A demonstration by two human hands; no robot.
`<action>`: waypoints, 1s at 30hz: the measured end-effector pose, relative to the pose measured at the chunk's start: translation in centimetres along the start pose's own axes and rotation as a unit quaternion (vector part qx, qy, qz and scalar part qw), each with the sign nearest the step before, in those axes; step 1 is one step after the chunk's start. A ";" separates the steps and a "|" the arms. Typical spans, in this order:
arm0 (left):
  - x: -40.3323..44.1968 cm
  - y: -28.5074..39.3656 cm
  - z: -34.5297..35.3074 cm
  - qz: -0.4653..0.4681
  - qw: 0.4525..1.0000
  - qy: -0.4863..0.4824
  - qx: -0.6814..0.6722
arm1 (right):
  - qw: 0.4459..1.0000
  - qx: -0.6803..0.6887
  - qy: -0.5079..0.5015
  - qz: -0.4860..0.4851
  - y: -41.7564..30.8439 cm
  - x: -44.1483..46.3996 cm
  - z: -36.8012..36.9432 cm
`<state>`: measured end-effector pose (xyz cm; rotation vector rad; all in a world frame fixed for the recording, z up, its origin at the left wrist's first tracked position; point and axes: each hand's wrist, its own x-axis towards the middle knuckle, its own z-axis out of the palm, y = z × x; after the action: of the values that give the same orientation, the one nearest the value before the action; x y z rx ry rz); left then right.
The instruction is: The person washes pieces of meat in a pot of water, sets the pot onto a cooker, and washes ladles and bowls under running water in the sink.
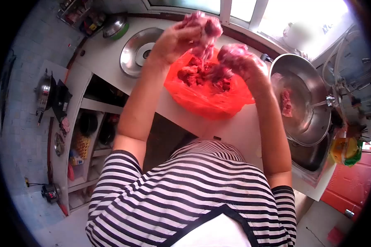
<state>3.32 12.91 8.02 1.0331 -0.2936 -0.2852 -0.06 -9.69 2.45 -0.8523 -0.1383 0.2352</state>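
Note:
My left hand [172, 44] is raised above the red plastic bag [210, 108], its fingers closed on a chunk of raw meat [206, 29]. Lower and to the right, my right hand [253, 68] grips another piece of raw meat [231, 54] at the bag's far right rim; motion blurs it somewhat. Inside the open bag lie several more pieces of raw meat [189, 76]. To the right, a large metal pan [313, 68] holds water and one strip of meat [286, 103].
A round metal lid [130, 61] lies on the white counter [107, 57] left of the bag. Under the pan is a sink [309, 158], with a faucet [330, 101] at its right. Open shelves [90, 158] are at lower left; a window [243, 10] is behind.

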 end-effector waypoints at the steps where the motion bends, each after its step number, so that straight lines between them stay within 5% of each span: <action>1: 0.3 1.3 2.7 0.001 1.000 -0.028 0.005 | 0.999 0.040 0.003 -0.024 -1.7 0.2 -0.1; 4: 3.4 3.9 7.4 0.013 0.970 -0.233 0.069 | 0.996 0.027 -0.033 -0.082 -7.7 0.0 -2.5; 7: 5.1 4.2 14.0 0.014 0.938 -0.341 0.064 | 0.984 -0.047 -0.091 -0.149 -13.8 -3.4 -5.0; 9: 5.2 2.9 17.6 0.001 0.983 -0.182 0.026 | 0.981 -0.115 0.005 -0.159 -16.3 -6.1 -6.1; 10: 7.0 1.5 17.3 -0.003 0.963 -0.268 0.031 | 0.979 -0.120 0.013 -0.163 -16.9 -7.2 -7.2; 13: 10.1 -4.2 19.2 0.034 0.940 -0.332 0.073 | 0.963 -0.224 0.074 -0.130 -17.3 -10.1 -12.0; 17: 12.8 -13.3 18.6 -0.153 0.962 -0.226 0.029 | 0.871 -0.456 0.170 -0.064 -14.5 -13.2 -19.6; 19: 12.4 -16.7 18.5 -0.176 0.970 -0.168 0.019 | 0.812 -0.536 0.230 -0.031 -12.6 -13.9 -23.9; 24: 11.4 -23.3 16.1 -0.216 0.940 -0.167 0.204 | 0.690 -0.678 0.245 -0.063 -11.7 -14.7 -24.9; 25: 11.2 -23.4 15.9 -0.244 0.900 -0.159 0.325 | 0.662 -0.703 0.246 -0.084 -12.0 -14.5 -23.5; 27: 10.4 -22.7 16.1 -0.116 0.813 -0.212 0.531 | 0.635 -0.729 0.237 -0.103 -12.8 -13.6 -19.8; 28: 9.7 -20.9 16.9 -0.040 0.725 -0.238 0.645 | 0.641 -0.724 0.221 -0.126 -13.2 -13.3 -17.3; 29: 9.4 -20.9 16.1 0.111 0.717 -0.221 0.651 | 0.649 -0.718 0.203 -0.147 -13.4 -12.9 -14.5; 30: 8.6 -18.6 15.9 0.142 0.733 -0.214 0.630 | 0.684 -0.686 0.205 -0.138 -13.4 -12.6 -11.4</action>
<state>3.69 -11.87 0.36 2.2406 -1.1631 0.0103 -7.73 -29.72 4.87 -2.3537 0.0108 -0.4560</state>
